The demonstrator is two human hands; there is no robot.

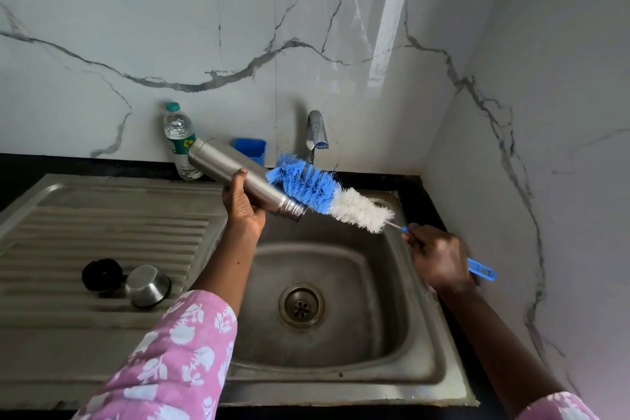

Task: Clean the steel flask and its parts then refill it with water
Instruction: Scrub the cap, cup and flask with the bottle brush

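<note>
Steel sink (422, 382) below | my left hand (243, 204) grips cylindrical steel flask (238, 170) | right hand (439, 259) holds blue-and-white bottle brush (327, 194) beside its mouth | risk: bristles miss, flask slips.

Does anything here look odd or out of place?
Nothing stands out. The flask is tilted over the sink in the left hand, the brush beside its mouth; the cap and stopper lie on the drainboard.

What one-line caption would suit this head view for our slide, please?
Over the sink, left hand tilts the steel flask while right hand holds the bottle brush outside its mouth.
</note>
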